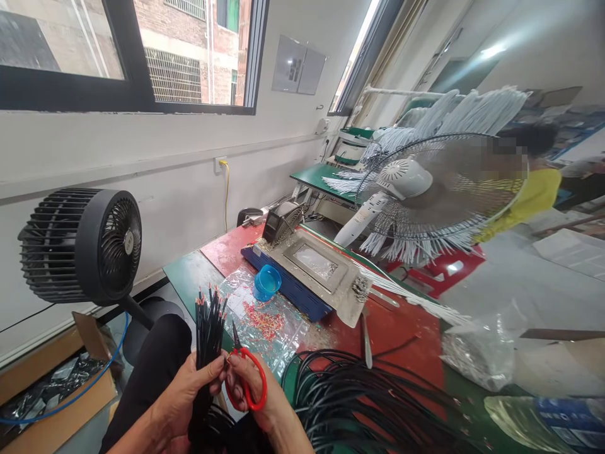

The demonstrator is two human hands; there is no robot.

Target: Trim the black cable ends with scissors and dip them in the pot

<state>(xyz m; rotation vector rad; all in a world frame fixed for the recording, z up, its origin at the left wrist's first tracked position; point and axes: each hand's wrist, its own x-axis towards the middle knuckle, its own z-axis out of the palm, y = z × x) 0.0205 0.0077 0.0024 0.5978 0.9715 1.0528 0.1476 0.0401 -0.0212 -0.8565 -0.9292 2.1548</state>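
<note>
My left hand (182, 394) is closed round a bundle of black cables (208, 325) that stands upright, its stripped ends showing red tips. My right hand (253, 394) grips red-handled scissors (246, 372), whose short blades point up beside the bundle. Both hands sit low in the view, just in front of my lap. To the right lies a big coil of black cable (359, 403) on the table.
A clear plastic sheet with small red bits (265, 321), a blue cup (267, 282) and a grey machine (312, 265) lie on the red and green table (401, 328). A black fan (89, 246) stands left, a white fan (425, 189) right, with a person in yellow behind.
</note>
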